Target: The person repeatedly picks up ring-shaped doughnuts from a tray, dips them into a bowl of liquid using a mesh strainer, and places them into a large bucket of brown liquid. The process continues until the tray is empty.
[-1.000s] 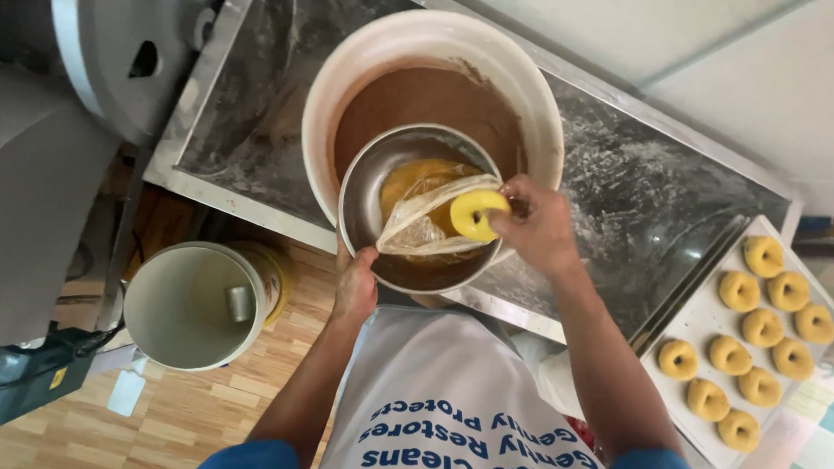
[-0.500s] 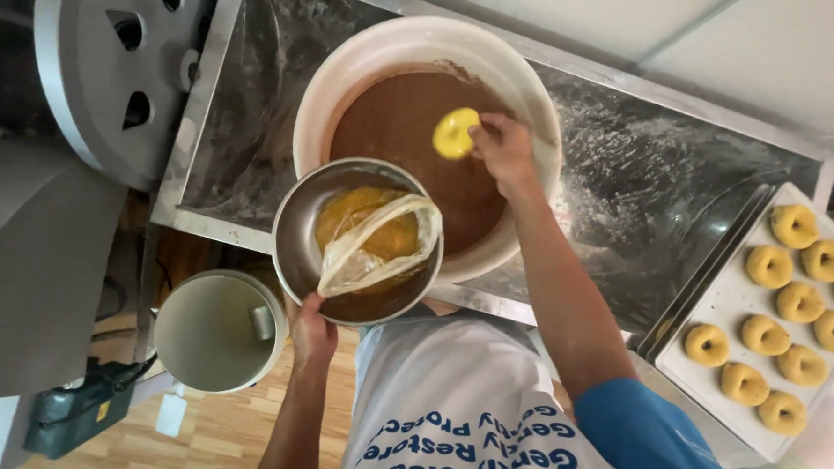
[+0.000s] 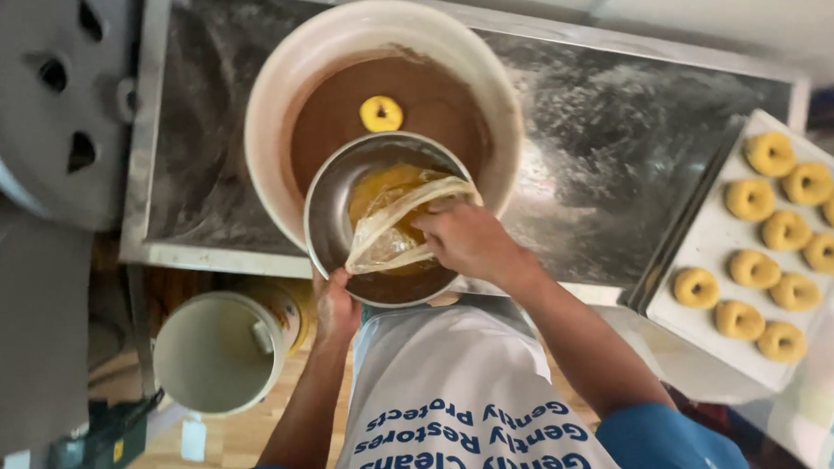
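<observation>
1 clear, crumpled plastic bag (image 3: 394, 229) lies open inside the steel bowl (image 3: 338, 208), yellow pieces showing through it. On the floor at lower left, a dark green box (image 3: 108, 441) carries a small yellow label (image 3: 118, 450).

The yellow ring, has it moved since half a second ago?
Yes. The yellow ring left the right hand and now floats on the brown liquid inside the big white tub.

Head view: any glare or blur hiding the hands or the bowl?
Head view: both hands read sharp, left hand on the metal bowl rim, right hand inside; a bright sheen on the steel table; the picture's edges look stretched and soft.
</observation>
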